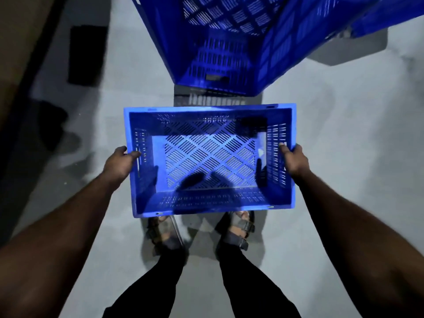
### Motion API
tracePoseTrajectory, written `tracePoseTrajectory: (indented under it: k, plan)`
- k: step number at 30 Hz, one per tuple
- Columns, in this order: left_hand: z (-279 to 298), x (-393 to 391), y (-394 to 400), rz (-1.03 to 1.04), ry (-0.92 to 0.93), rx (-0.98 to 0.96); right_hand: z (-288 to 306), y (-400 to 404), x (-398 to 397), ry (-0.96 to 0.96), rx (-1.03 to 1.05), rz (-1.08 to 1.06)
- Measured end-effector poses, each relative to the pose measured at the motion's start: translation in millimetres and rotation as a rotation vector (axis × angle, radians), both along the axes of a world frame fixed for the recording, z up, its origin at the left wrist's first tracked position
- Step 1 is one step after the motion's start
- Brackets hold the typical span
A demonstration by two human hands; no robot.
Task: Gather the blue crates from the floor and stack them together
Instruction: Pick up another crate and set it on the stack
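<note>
A blue crate [210, 160], slotted plastic and empty, is held level above the person's sandalled feet [199, 228], off the grey floor [344, 134]. It looks light, stiff and hard-edged. The left hand [119, 161] and right hand [294, 159] each grasp a short end wall at its handle slot, the sensible hold. Ahead stands a taller stack of blue crates [229, 42]. No readable writing or labels.
</note>
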State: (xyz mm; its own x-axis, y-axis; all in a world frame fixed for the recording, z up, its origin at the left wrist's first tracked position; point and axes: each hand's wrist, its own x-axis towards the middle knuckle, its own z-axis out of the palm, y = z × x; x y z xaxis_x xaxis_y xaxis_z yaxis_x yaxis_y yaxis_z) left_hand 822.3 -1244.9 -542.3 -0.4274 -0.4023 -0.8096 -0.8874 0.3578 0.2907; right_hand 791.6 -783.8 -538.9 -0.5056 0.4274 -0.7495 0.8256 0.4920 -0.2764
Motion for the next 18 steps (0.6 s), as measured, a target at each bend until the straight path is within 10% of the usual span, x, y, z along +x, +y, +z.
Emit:
tracePoseTrajectory:
  k: [5, 18]
  plan:
    - [24, 1, 3, 0.246, 0.092, 0.205, 9, 27, 8, 0.026, -0.312, -0.225]
    - [398, 41, -21, 0.410, 0.217, 0.585, 415, 30, 93, 0.128, -0.642, -0.412]
